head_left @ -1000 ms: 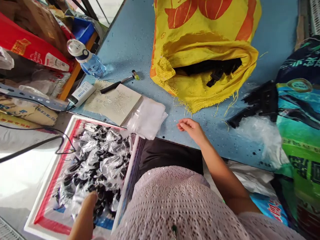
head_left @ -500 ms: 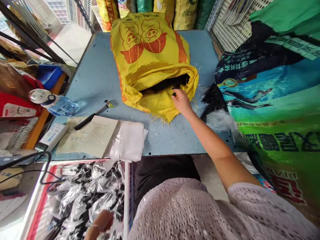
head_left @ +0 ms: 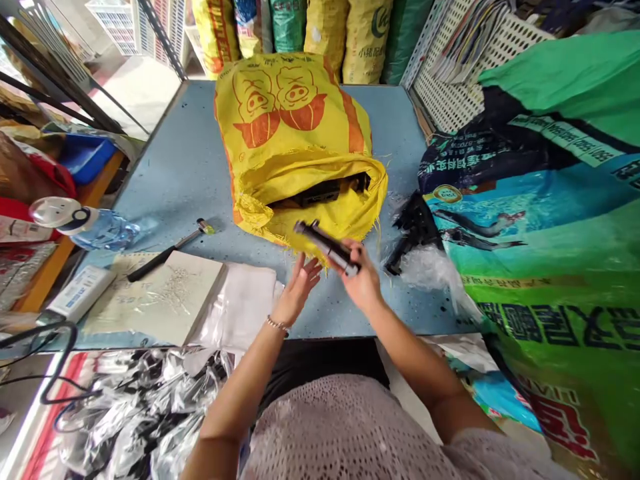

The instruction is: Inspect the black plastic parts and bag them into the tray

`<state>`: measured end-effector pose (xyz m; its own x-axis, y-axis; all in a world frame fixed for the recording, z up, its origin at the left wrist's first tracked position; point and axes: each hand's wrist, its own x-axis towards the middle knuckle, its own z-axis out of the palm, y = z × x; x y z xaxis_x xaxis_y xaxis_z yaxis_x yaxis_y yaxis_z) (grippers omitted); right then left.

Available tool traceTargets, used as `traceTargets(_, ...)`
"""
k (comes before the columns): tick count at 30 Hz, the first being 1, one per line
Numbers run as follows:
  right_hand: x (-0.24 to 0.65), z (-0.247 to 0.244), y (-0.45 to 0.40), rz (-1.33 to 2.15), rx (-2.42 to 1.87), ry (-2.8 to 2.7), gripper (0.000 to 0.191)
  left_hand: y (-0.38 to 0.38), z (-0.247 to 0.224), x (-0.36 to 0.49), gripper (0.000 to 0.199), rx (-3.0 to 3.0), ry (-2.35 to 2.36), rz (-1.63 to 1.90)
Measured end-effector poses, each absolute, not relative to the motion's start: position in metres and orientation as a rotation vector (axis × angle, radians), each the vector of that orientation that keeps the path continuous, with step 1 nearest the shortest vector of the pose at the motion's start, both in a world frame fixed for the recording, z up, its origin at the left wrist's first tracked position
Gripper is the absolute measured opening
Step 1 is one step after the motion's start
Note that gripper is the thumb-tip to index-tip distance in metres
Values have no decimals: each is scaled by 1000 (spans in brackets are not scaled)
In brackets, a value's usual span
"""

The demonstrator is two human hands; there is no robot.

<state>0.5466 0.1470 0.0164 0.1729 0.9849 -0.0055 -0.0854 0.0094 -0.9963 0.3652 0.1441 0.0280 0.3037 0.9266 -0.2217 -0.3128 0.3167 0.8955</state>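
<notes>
In my right hand (head_left: 364, 279) is a black cylindrical part (head_left: 330, 248), slightly blurred, with a small knob near its far end; its exact kind I cannot make out. It is held just in front of the mouth of a yellow woven sack (head_left: 295, 133) printed with orange pig faces. Dark pieces (head_left: 323, 192) show inside the sack's opening, mostly hidden. My left hand (head_left: 300, 283), with a beaded bracelet at the wrist, is empty with fingers apart, close to the near end of the sack and left of the black part.
Left on the blue table (head_left: 170, 153) lie a small hammer (head_left: 165, 255), a board with thin pins (head_left: 187, 287), clear plastic bags (head_left: 240, 303), a white box (head_left: 83, 290) and a bottle (head_left: 103, 227). Black parts (head_left: 415, 223) and a big green-blue sack (head_left: 520, 253) stand right. Below left, a crate holds bagged parts (head_left: 145, 413).
My right hand has come back from the sack's mouth with the black cylindrical part. My left hand has risen from over the crate to the table in front of the sack.
</notes>
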Motion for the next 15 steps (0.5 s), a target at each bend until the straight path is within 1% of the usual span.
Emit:
traceTargets(2, 536, 13, 106, 1203, -1198, -1099, 51, 153, 24, 385, 82, 709, 868, 1076)
traceTargets(4, 537, 14, 90, 1159, -1201, -1300, 57, 153, 26, 390, 75, 687, 930, 1103)
traceTargets(6, 547, 20, 98, 989, -1261, -1497, 60, 147, 31, 385, 74, 724, 1003, 1069)
traceTargets(9, 560, 28, 138, 617, -1394, -1780, 54, 134, 36, 378, 76, 793, 1036, 989)
traceTargets(11, 559, 29, 164, 492, -1391, -1949, 53, 129, 35, 378, 75, 819, 1036, 982)
traceTargets(13, 551, 27, 179, 562, -1379, -1978, 54, 131, 32, 379, 76, 843, 1064, 1020)
traceTargets(15, 543, 25, 178, 731, -1382, -1928, 56, 137, 29, 379, 75, 878, 1102, 1084)
